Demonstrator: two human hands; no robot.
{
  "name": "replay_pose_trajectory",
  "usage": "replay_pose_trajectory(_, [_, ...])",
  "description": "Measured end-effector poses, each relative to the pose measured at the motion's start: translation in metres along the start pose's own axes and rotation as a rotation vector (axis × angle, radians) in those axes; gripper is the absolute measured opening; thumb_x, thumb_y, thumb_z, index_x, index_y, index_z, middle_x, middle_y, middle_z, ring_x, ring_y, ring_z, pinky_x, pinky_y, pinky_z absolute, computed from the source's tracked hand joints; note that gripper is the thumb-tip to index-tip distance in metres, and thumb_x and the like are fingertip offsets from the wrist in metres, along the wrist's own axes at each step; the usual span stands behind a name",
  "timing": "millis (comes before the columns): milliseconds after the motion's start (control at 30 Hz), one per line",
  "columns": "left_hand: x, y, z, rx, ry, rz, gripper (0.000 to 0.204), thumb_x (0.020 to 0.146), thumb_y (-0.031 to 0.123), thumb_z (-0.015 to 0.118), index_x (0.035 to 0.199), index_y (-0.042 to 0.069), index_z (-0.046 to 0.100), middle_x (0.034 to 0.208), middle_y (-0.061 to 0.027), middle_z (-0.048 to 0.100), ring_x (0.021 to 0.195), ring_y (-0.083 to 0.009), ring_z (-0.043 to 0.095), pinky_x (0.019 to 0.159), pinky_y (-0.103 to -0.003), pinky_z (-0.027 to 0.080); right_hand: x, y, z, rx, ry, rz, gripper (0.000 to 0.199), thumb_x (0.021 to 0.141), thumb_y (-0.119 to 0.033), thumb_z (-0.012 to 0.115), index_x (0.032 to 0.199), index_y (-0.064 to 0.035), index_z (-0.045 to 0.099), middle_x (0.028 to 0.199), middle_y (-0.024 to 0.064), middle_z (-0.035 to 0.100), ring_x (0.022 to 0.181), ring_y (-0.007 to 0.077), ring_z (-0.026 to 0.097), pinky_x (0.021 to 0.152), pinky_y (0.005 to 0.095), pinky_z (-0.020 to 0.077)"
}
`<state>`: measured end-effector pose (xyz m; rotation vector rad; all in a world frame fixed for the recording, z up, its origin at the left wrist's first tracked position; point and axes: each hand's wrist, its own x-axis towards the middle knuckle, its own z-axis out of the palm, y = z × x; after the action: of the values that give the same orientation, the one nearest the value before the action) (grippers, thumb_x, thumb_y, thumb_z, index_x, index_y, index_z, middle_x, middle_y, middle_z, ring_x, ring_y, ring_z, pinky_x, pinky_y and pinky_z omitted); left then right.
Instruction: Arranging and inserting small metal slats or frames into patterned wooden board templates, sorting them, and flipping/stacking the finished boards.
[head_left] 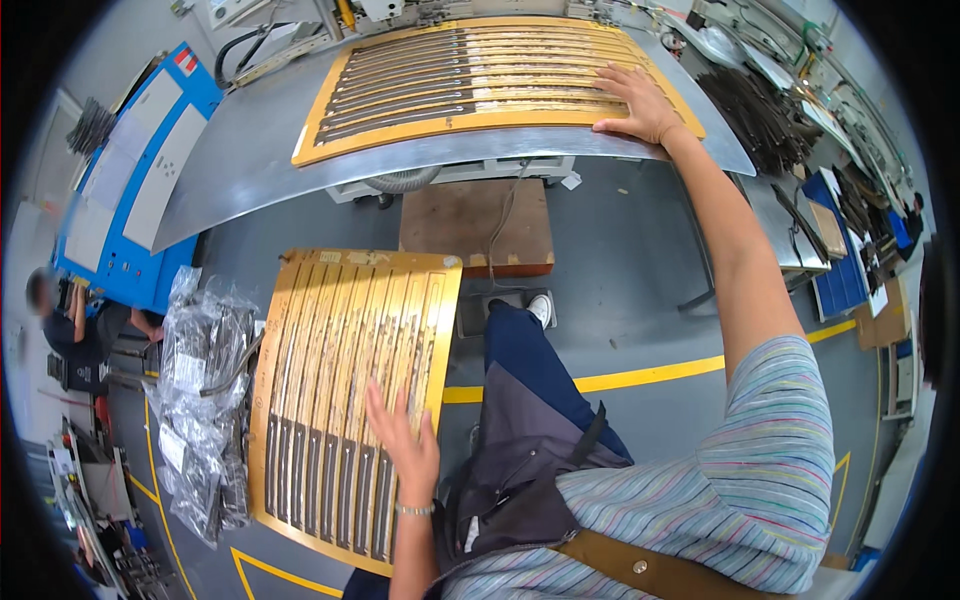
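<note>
A yellow slotted board [444,320] lies to my left, with dark strips [346,480] in the near part of its slots. My left hand [407,445] is over its right side, fingers spread, with nothing seen in it; whether it touches the board I cannot tell. Ahead, a second yellow slotted board [540,114] rests on a metal table [250,135]. Dark strips [400,88] fill the left half of its slots, while the right half looks bare and bright. At that board's right end my right hand [640,108] lies open, fingers spread, near its front edge.
Plastic-wrapped bundles [195,380] stand left of the nearer board. Beyond them are a blue cabinet [135,190] and another person [75,325]. A brown wooden box [478,225] sits below the table. Dark strips [755,120] are piled at the right.
</note>
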<state>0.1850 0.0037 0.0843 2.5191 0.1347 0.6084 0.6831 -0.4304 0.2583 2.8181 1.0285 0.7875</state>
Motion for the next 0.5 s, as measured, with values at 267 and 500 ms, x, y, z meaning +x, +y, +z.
replay_pose_trajectory(267, [-0.259, -0.075, -0.072, 0.445, 0.276, -0.642, 0.055, 0.103, 0.014, 0.066, 0.153, -0.003, 0.052, 0.170, -0.0325, 0.033, 0.157, -0.0479, 0.031, 0.129, -0.055, 0.022, -0.006, -0.049, -0.004, 0.062, 0.342, -0.127, 0.060, 0.092, -0.044, 0.077, 0.141, -0.0112, 0.067, 0.153, 0.0146, 0.060, 0.150, 0.0389, 0.047, 0.127, 0.0592, 0.0296])
replay_pose_trajectory(500, [-0.348, -0.136, -0.102, -0.056, 0.637, -1.276, 0.058, 0.111, 0.031, 0.058, 0.154, -0.007, 0.049, 0.159, -0.0275, 0.050, 0.144, -0.0385, 0.049, 0.123, -0.045, 0.036, -0.003, -0.365, 0.054, 0.717, 0.152, -0.552, 0.053, 0.095, -0.031, 0.077, 0.143, -0.0129, 0.066, 0.158, 0.0123, 0.057, 0.153, 0.0343, 0.046, 0.130, 0.0611, 0.0276])
